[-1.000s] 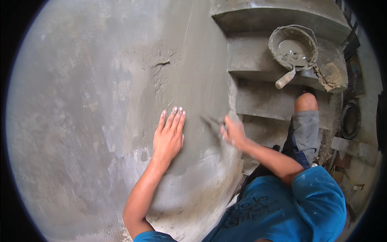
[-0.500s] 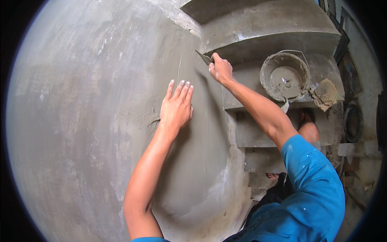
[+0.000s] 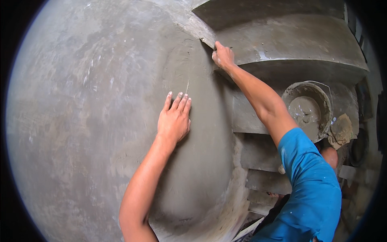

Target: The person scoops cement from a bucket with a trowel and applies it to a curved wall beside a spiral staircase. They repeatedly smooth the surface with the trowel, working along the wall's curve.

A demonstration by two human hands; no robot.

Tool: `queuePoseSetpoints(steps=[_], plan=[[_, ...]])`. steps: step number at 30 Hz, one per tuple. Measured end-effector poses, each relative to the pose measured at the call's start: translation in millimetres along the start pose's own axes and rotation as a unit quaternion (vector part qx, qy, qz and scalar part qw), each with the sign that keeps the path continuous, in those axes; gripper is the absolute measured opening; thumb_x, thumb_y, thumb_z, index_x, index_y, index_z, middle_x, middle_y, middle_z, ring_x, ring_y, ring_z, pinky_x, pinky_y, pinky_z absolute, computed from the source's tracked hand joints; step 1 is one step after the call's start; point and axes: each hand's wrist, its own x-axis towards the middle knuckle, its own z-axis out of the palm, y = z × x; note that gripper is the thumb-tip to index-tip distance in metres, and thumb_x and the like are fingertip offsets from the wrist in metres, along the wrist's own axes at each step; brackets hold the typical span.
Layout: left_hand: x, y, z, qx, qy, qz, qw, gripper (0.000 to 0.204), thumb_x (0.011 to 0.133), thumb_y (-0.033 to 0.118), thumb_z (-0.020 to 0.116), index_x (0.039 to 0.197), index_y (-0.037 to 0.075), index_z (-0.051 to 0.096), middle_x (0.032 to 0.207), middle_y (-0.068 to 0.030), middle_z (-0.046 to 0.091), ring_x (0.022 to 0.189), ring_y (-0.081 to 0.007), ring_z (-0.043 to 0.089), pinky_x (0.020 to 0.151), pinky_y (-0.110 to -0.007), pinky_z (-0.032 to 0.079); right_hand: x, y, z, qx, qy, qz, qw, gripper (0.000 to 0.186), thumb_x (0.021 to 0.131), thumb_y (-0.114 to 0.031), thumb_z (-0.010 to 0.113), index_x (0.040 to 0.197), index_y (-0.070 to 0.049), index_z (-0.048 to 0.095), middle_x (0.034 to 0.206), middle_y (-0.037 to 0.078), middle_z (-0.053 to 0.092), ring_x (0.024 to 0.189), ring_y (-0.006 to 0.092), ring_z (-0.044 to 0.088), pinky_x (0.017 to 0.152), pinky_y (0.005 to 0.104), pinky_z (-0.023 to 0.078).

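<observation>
My left hand [image 3: 173, 117] rests against the grey plastered wall [image 3: 80, 121], fingers stretched out; its thumb is mostly hidden. Dark, damp-looking plaster lies around and beneath it, with a thin pale line [image 3: 187, 87] just above the fingertips. Farther up and to the right, my right hand [image 3: 223, 55] is closed round a flat metal trowel [image 3: 207, 43]. Only a thin edge of its blade shows, near the wall by the upper step; the handle is largely covered by my fingers.
Concrete steps [image 3: 298, 38] run down the right side. On one stands a bucket [image 3: 288, 94] of wet grey mortar [image 3: 305, 115], its wire handle raised. A torn brown paper piece [image 3: 340, 131] lies beside it. A rough unplastered strip [image 3: 197, 28] borders the wall near the top step.
My right hand has carried the trowel up to the rough strip by the upper step. The left hand has slid slightly down the wall. The view has shifted, so the bucket appears lower and farther right.
</observation>
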Motion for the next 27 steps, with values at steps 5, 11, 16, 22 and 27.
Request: queuePoseSetpoints(steps=[5, 11, 16, 22, 27], plan=[[2, 1, -1, -0.004, 0.004, -0.009, 1.0, 0.069, 0.101, 0.037, 0.059, 0.162, 0.009, 0.041, 0.167, -0.0042, 0.043, 0.157, -0.0198, 0.034, 0.135, -0.05, 0.014, -55, 2, -6, -0.001, -0.084, -0.106, 0.991, 0.022, 0.093, -0.019, 0.065, 0.107, -0.007, 0.053, 0.09, 0.027, 0.072, 0.09, 0.0519, 0.068, 0.08, 0.0619, 0.052], [2, 5, -2, -0.015, -0.002, -0.001, 1.0, 0.069, 0.1, 0.036, 0.06, 0.161, 0.009, 0.042, 0.167, -0.0049, 0.044, 0.157, -0.0201, 0.034, 0.135, -0.05, 0.014, -42, 0, -36, -0.002, -0.008, -0.085, 0.996, 0.02, 0.094, -0.018, 0.064, 0.104, -0.006, 0.053, 0.088, 0.029, 0.07, 0.088, 0.0529, 0.067, 0.079, 0.0627, 0.051], [2, 7, 1, -0.003, -0.013, 0.008, 1.0, 0.069, 0.1, 0.035, 0.06, 0.161, 0.009, 0.042, 0.167, -0.0051, 0.044, 0.157, -0.0201, 0.035, 0.135, -0.051, 0.013, -13, 0, -9, -0.057, -0.055, -0.079, 0.994, 0.022, 0.092, -0.018, 0.065, 0.106, -0.006, 0.053, 0.09, 0.03, 0.071, 0.09, 0.0526, 0.068, 0.08, 0.0626, 0.052], [-11, 13, 3, 0.0, 0.011, 0.011, 1.0, 0.068, 0.099, 0.035, 0.061, 0.16, 0.009, 0.044, 0.166, -0.0045, 0.045, 0.157, -0.0196, 0.034, 0.135, -0.051, 0.012, -97, 1, -4, -0.023, -0.109, -0.142, 0.984, 0.024, 0.087, -0.017, 0.068, 0.105, -0.008, 0.054, 0.089, 0.025, 0.071, 0.089, 0.0493, 0.069, 0.077, 0.0614, 0.053], [-33, 20, -7, 0.024, -0.032, 0.012, 0.999, 0.064, 0.106, 0.036, 0.049, 0.163, 0.009, 0.04, 0.17, -0.0028, 0.04, 0.16, -0.0176, 0.029, 0.136, -0.05, 0.007, -169, -21, -16, 0.014, -0.127, -0.166, 0.978, 0.022, 0.085, -0.013, 0.067, 0.101, -0.007, 0.054, 0.084, 0.023, 0.071, 0.084, 0.0486, 0.069, 0.073, 0.0592, 0.053]])
